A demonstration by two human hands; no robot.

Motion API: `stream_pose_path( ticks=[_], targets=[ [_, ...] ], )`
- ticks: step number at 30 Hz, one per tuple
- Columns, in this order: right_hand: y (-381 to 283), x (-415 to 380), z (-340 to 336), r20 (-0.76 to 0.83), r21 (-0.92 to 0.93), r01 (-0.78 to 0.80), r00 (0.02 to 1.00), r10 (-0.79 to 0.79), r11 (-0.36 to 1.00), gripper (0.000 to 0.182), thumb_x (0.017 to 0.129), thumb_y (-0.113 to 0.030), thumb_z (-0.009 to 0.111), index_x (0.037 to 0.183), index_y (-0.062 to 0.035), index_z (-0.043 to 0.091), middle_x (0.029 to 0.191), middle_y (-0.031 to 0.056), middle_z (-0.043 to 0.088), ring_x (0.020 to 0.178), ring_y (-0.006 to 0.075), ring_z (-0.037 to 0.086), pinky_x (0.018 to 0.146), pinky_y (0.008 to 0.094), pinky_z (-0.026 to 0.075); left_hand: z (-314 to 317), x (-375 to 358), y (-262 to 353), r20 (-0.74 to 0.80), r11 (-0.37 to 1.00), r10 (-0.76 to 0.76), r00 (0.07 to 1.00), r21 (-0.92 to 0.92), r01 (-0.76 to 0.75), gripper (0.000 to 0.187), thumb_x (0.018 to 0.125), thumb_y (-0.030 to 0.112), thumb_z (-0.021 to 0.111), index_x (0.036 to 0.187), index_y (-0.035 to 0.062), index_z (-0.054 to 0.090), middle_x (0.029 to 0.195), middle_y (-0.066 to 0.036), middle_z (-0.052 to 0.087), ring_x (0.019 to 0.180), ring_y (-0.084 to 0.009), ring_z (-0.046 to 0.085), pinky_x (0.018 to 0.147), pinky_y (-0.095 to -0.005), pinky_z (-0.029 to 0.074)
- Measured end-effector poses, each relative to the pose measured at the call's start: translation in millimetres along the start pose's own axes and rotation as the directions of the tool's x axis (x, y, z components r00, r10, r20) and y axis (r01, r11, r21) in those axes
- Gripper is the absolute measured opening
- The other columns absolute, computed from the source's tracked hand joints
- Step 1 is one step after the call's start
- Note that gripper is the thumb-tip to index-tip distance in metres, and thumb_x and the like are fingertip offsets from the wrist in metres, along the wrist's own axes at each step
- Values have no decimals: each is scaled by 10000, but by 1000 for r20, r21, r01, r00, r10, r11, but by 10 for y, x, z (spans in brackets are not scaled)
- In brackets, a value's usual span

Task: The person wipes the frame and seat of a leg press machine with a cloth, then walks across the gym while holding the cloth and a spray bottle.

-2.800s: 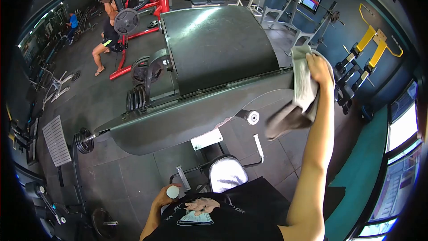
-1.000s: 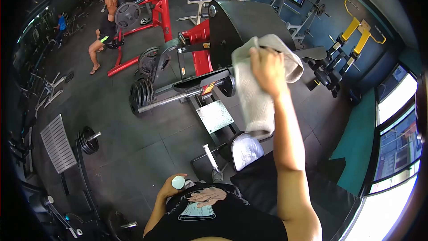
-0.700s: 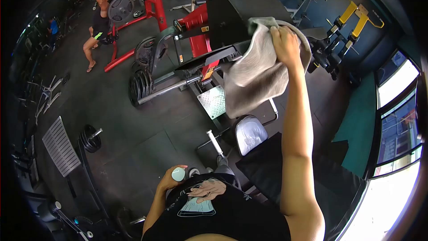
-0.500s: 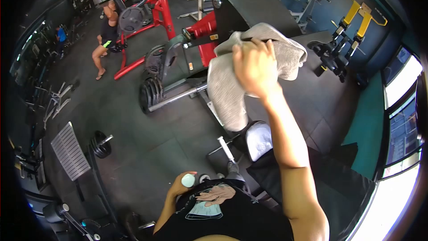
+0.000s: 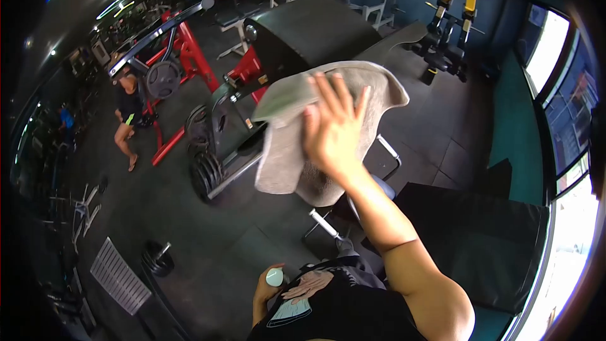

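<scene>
My right hand lies on a grey towel, its fingers spread and stretched out flat over the cloth. The towel is opened out, with its lower edges hanging down, and it hides whatever is directly beneath. Behind it rises a machine's black curved pad. Low in front of my body, my left hand is closed around a small container with a pale mint, round top; the rest of it is mostly hidden by the fingers.
A loaded weight bar juts out left of the towel. A black padded bench stands at the right by the windows. Further left, a person sits at a red machine. A slatted metal plate is at lower left.
The towel has gone from bunched to spread out, and my right hand from curled on it to flat with fingers apart. The view has shifted. My left hand keeps the container.
</scene>
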State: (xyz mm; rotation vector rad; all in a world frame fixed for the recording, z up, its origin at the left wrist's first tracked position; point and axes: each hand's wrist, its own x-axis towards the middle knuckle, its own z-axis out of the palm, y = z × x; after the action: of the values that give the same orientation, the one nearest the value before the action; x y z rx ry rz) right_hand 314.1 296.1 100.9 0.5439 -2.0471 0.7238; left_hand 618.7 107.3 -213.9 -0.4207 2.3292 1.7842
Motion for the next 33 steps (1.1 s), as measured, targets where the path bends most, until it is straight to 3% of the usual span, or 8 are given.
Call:
stream_pose_path(
  ticks=[4,8,10,14,21,27,30,33],
  targets=[
    [1273,242,108,-73,-243,-160,987,146,957,368,987,-249,512,1253,-11,602,1381,73,556,1331,374,432,1101,628,230,6,101,-52,-21,997,-63,998,-40,62,601,633,-41,780,1205,76,639,1051,-48,680,984,-143,632,869,-300,494],
    [1920,707,34,-139,-414,-418,907,397,809,449,962,-381,535,759,-34,735,1160,184,636,1158,412,522,894,615,407,66,266,137,37,998,-51,998,46,49,590,626,-26,786,1189,85,651,982,-30,678,911,-134,639,825,-295,503],
    [1796,696,91,32,317,-482,866,499,817,303,916,-267,633,929,35,661,1021,212,615,1034,385,537,821,449,477,159,434,110,26,996,-21,999,90,18,598,613,-18,794,1184,93,655,954,-27,679,886,-134,637,818,-292,501],
    [1059,366,-34,-16,160,174,985,-173,972,383,929,-179,580,1211,80,601,1179,243,556,1147,407,485,1048,542,326,343,715,73,53,997,-42,998,69,38,619,605,-10,802,1195,99,651,974,-31,681,900,-138,637,825,-294,503],
    [2515,1125,145,268,-26,-308,914,303,951,581,1026,-412,372,1315,71,515,1224,328,583,1185,434,555,1013,470,432,898,1029,520,2,1000,-26,1000,4,26,635,614,-4,799,1221,99,642,1024,-38,681,936,-145,634,860,-298,504],
    [3832,1943,395,326,-314,-261,874,361,913,582,964,-498,428,1305,-50,573,1382,189,533,1230,434,525,1022,677,302,1432,1113,795,-21,998,-66,998,10,67,636,597,8,791,1210,103,648,1072,-48,678,980,-158,628,893,-301,490],
    [3564,1568,418,153,-181,66,988,-38,981,636,929,-603,444,1145,-36,634,1233,229,610,1159,428,565,1015,644,325,1615,1134,851,-54,998,-30,998,44,32,621,607,-4,772,1207,101,650,1084,-49,667,1005,-158,616,911,-304,478],
    [3460,1821,42,542,-269,-90,809,228,959,578,965,-558,420,1215,-67,595,1249,228,593,1175,416,544,1045,496,360,1687,1089,881,-51,995,-95,994,-7,95,690,568,34,806,1232,118,636,1114,-86,675,1016,-201,635,924,-334,489]
  ],
)
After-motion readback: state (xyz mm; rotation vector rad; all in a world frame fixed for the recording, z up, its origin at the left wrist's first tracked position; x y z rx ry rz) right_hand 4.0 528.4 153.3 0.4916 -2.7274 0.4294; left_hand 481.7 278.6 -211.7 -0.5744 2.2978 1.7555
